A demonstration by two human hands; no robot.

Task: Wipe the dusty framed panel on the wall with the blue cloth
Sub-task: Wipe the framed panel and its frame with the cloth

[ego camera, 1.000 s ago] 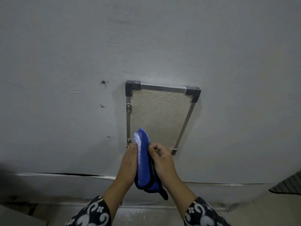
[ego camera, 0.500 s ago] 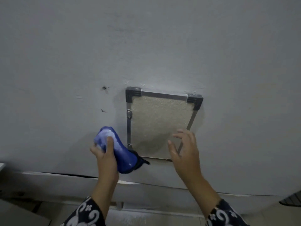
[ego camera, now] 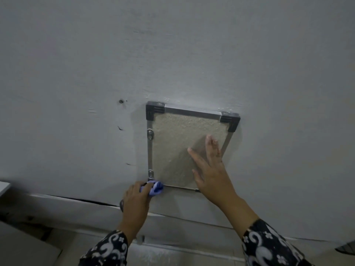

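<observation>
- The fingers [ego camera: 148, 187] of the left hand [ego camera: 135, 202] are curled tight around the blue cloth [ego camera: 156, 188], which is bunched up small.
- Only a little of the cloth pokes out past those fingers, on their right side.
- The cloth is pushed against the bottom left corner of the framed panel [ego camera: 178, 150], right under the lower metal clip [ego camera: 150, 172].
- The fingers [ego camera: 212, 146] of the right hand [ego camera: 211, 173] are open and spread wide, holding nothing.
- They lie flat on the bumpy tan face of the panel, near its right side, and the palm covers the bottom right corner.
- A dark shadow falls on the panel just left of these fingers.
- Between the two hands runs the thin metal bottom edge [ego camera: 180, 187] of the frame.
- Above the right fingers is a black corner piece [ego camera: 229, 121], and another black corner piece [ego camera: 154, 110] sits high above the left fingers.
- One more metal clip [ego camera: 150, 133] sits higher up the left side of the frame.
- The panel hangs on a grey wall [ego camera: 76, 73].
- Up and to the left of the left fingers there is a small dark hole [ego camera: 121, 101] in the wall, with some small dark marks below it.
- Below both hands a long crack [ego camera: 86, 200] runs across the wall.
- Both arms wear black sleeves [ego camera: 269, 244] with white swirls.
</observation>
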